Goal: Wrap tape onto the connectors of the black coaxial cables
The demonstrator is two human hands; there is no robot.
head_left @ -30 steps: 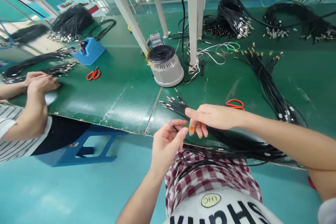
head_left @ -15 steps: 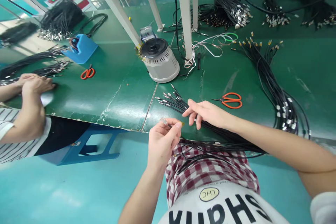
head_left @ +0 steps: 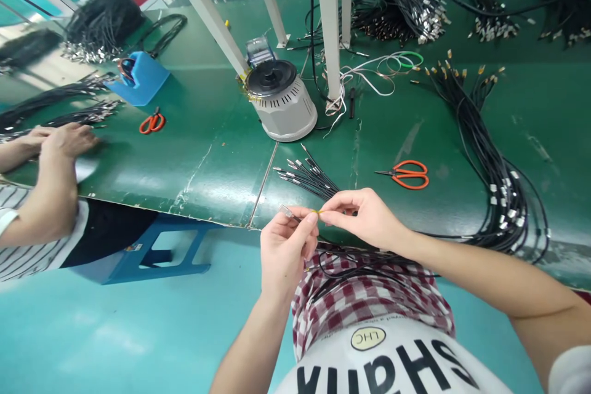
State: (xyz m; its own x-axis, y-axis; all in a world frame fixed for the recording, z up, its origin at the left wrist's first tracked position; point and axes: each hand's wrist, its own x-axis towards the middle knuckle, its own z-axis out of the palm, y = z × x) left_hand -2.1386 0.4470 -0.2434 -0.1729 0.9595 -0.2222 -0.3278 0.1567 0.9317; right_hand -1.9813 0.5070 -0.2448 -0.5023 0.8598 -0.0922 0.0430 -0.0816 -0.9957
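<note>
My left hand [head_left: 286,246] is closed in a pinch on a thin black cable whose metal end [head_left: 287,212] sticks out past the fingers. My right hand [head_left: 364,217] is pinched too, its fingertips meeting the left hand's at a small yellow piece [head_left: 316,212] on that cable. Both hands hover at the near edge of the green table [head_left: 221,160]. Just behind them lies a bundle of black cables with metal tips [head_left: 307,175], running back under my right arm and down onto my lap.
Orange scissors [head_left: 406,173] lie right of the bundle. A grey round machine [head_left: 281,101] stands behind, beside white frame posts [head_left: 329,18]. More cable bundles [head_left: 484,154] lie at right and at the back. A co-worker's hands [head_left: 60,138] rest at the left, near other scissors [head_left: 151,123] and a blue holder [head_left: 138,77].
My right hand left the cable bundle and came in to pinch at the cable held by my left hand. The view shifted slightly.
</note>
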